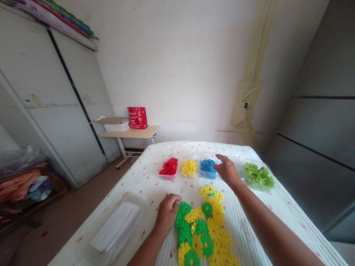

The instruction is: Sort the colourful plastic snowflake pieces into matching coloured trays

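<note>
Your right hand (228,170): right of centre, arm stretched from the lower right, thumb and fingers parted at the edge of a clear tub (208,176) of blue discs (206,165). Your left hand (167,212): lower centre, fingers curled beside the green and yellow discs (206,242), heaped lower middle; whether it pinches one, you cannot tell. Table (155,151): pale striped cloth, red specks. Room: white wall (180,74) behind; grey cabinet (66,96), upper left; red bag (137,117), left of centre.
</note>
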The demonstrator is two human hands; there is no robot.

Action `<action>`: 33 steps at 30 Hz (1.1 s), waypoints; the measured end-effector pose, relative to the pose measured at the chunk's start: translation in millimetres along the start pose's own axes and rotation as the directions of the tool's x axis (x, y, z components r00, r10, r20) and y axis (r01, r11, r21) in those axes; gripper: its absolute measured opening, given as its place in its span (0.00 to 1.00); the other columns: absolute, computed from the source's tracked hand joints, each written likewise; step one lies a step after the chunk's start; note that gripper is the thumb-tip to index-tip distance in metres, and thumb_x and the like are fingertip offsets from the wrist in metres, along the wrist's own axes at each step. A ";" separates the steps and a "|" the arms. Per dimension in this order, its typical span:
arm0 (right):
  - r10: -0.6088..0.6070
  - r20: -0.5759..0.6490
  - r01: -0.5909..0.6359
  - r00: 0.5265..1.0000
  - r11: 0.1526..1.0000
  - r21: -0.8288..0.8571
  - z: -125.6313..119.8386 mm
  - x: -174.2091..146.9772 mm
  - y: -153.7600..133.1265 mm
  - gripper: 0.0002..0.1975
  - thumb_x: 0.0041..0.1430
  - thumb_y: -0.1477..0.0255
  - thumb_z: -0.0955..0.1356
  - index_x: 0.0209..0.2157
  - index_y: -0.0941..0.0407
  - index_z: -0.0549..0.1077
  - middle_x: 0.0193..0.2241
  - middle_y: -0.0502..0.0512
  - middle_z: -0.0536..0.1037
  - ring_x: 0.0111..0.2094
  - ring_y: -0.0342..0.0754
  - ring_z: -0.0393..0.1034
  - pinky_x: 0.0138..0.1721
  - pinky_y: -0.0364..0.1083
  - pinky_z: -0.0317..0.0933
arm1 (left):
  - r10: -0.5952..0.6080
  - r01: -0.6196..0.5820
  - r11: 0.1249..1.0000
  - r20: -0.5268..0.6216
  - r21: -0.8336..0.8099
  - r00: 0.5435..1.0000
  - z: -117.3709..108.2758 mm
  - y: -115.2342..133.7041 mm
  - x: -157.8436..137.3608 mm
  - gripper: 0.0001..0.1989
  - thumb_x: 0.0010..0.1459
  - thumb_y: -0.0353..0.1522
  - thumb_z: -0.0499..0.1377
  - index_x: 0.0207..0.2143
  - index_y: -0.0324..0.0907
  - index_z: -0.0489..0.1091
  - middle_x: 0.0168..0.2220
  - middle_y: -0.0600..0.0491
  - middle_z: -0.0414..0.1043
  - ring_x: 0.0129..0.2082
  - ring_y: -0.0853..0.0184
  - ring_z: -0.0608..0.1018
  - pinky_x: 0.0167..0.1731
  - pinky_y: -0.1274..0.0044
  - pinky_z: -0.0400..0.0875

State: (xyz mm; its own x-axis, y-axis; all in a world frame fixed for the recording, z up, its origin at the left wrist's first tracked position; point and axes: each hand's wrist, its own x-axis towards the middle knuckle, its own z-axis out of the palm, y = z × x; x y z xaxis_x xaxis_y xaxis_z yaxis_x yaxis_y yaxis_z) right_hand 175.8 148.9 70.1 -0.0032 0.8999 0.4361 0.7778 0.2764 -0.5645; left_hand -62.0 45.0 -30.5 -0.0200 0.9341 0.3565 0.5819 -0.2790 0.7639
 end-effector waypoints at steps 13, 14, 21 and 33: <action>-0.116 0.072 0.120 0.991 0.991 -0.054 -15.0 -91.2 111.7 0.12 0.52 0.68 0.59 0.26 0.55 0.71 0.26 0.54 0.75 0.27 0.47 0.70 0.30 0.43 0.62 | 0.004 0.042 0.978 0.221 -0.204 0.975 18.3 24.5 -2.0 0.15 0.49 0.25 0.49 0.37 0.41 0.71 0.37 0.51 0.73 0.39 0.67 0.74 0.40 0.77 0.67; -0.096 0.071 0.100 0.993 0.994 -0.048 -14.3 -90.9 112.3 0.12 0.52 0.67 0.59 0.26 0.55 0.72 0.26 0.55 0.76 0.27 0.47 0.70 0.30 0.44 0.62 | 0.003 0.042 0.980 0.224 -0.196 0.975 20.4 27.3 1.2 0.15 0.49 0.25 0.50 0.37 0.41 0.71 0.37 0.51 0.74 0.38 0.68 0.74 0.40 0.77 0.67; -0.071 0.087 0.073 0.994 0.997 -0.024 -12.0 -89.8 107.7 0.13 0.52 0.67 0.58 0.27 0.55 0.71 0.27 0.56 0.75 0.30 0.48 0.70 0.33 0.45 0.61 | 0.072 -0.106 0.983 0.215 0.152 0.974 38.5 46.0 42.8 0.14 0.50 0.26 0.51 0.38 0.41 0.72 0.37 0.51 0.73 0.38 0.67 0.73 0.42 0.76 0.66; -0.087 0.084 0.091 0.993 0.995 -0.045 -11.8 -90.9 108.9 0.12 0.51 0.72 0.58 0.26 0.55 0.71 0.27 0.54 0.74 0.29 0.47 0.69 0.32 0.43 0.60 | -0.040 -0.058 0.934 0.263 0.352 0.964 70.9 45.4 64.6 0.13 0.47 0.24 0.53 0.36 0.41 0.69 0.37 0.50 0.69 0.39 0.64 0.72 0.41 0.75 0.65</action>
State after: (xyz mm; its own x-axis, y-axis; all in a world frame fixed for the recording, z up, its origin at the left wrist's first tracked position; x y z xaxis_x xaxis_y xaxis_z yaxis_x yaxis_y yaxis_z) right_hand 268.2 93.2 -22.8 -0.1234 0.8974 0.4235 0.8020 0.3416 -0.4900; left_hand 20.7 108.5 -10.9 0.1713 0.9701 0.1720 0.8312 -0.2361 0.5033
